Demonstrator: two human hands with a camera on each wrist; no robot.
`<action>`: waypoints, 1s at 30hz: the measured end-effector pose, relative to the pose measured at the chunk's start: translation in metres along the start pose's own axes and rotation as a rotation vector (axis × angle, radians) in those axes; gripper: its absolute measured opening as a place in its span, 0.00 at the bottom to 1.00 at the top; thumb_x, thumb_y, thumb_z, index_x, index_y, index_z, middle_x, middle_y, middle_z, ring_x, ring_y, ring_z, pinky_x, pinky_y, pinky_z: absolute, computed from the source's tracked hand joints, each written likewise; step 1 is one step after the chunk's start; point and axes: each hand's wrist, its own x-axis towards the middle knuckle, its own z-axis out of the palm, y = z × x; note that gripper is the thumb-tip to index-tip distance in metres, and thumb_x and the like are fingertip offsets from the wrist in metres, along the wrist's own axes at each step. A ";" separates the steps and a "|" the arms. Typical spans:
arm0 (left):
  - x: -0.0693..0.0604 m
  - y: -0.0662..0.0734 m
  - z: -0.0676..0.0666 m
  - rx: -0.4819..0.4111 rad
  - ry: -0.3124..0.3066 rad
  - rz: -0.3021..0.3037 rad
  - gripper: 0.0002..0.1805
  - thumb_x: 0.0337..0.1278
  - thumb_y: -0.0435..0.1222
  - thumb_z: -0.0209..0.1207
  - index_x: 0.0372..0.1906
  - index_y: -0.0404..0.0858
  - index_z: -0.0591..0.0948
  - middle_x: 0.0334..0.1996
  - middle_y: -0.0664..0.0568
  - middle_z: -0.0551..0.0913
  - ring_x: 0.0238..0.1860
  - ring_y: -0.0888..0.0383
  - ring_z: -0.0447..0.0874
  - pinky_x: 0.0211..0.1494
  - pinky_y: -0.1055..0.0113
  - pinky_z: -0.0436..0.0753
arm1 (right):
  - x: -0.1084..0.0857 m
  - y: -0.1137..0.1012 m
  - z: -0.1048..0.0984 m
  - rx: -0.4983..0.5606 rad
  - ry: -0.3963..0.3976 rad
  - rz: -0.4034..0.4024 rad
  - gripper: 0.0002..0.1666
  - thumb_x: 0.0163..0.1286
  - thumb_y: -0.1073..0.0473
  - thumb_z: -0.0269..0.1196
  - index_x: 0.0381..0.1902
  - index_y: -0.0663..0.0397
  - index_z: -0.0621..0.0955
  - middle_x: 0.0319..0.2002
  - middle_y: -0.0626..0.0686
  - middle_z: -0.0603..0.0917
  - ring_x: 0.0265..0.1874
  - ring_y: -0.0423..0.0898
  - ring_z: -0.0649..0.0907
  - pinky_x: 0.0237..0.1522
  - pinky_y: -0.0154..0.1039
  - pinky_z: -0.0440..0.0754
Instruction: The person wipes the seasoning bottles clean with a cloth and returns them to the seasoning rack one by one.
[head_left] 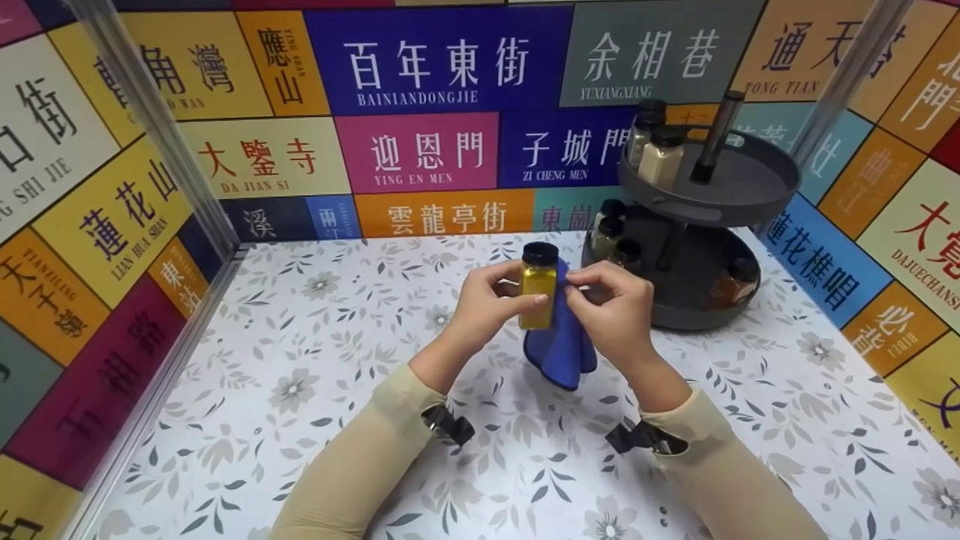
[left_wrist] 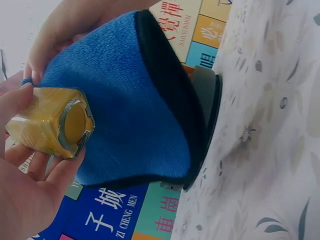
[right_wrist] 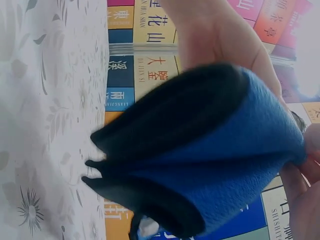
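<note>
yellow jar is pretty much upright, left hand gripping its left side, blue cloth dangling just right of it, pinched up top by the right hand

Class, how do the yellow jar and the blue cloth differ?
The yellow jar is flat-sided and see-through with a black lid; the blue cloth is opaque fabric with dark edging. The yellow jar is upright in the left hand; the blue cloth hangs in folds from the right hand. Both are hand-held.
</note>
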 end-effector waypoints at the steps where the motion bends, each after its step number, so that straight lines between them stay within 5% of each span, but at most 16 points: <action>1: 0.000 0.001 -0.001 -0.004 0.006 0.005 0.26 0.56 0.38 0.77 0.61 0.42 0.88 0.43 0.48 0.89 0.39 0.55 0.91 0.45 0.66 0.88 | 0.000 0.000 0.000 -0.001 -0.012 -0.005 0.11 0.56 0.80 0.71 0.32 0.62 0.92 0.30 0.58 0.90 0.32 0.37 0.89 0.31 0.29 0.88; 10: 0.002 0.008 -0.016 -0.032 0.054 0.027 0.27 0.57 0.35 0.75 0.63 0.37 0.86 0.45 0.44 0.88 0.40 0.55 0.91 0.48 0.63 0.90 | -0.008 0.004 0.007 0.006 -0.184 0.013 0.14 0.54 0.79 0.69 0.29 0.57 0.92 0.29 0.59 0.90 0.30 0.36 0.88 0.30 0.31 0.89; 16: 0.002 0.010 -0.018 -0.038 0.087 0.047 0.27 0.58 0.35 0.74 0.64 0.37 0.86 0.46 0.43 0.89 0.41 0.53 0.91 0.49 0.62 0.90 | -0.011 0.007 0.010 -0.016 -0.265 0.135 0.13 0.55 0.77 0.71 0.29 0.55 0.92 0.30 0.56 0.92 0.31 0.36 0.89 0.32 0.33 0.90; 24: 0.002 0.003 -0.005 -0.098 0.092 -0.005 0.25 0.59 0.36 0.74 0.62 0.38 0.87 0.46 0.44 0.90 0.42 0.52 0.93 0.50 0.61 0.90 | -0.007 0.005 0.010 -0.089 -0.106 0.229 0.07 0.59 0.73 0.72 0.31 0.57 0.91 0.30 0.57 0.92 0.30 0.35 0.89 0.35 0.31 0.89; 30: -0.001 -0.002 0.006 -0.068 0.020 -0.028 0.23 0.58 0.36 0.76 0.59 0.39 0.88 0.42 0.47 0.90 0.38 0.55 0.91 0.48 0.65 0.89 | 0.001 0.001 0.001 -0.088 0.031 0.213 0.07 0.59 0.74 0.72 0.33 0.60 0.91 0.32 0.60 0.92 0.31 0.35 0.90 0.35 0.28 0.88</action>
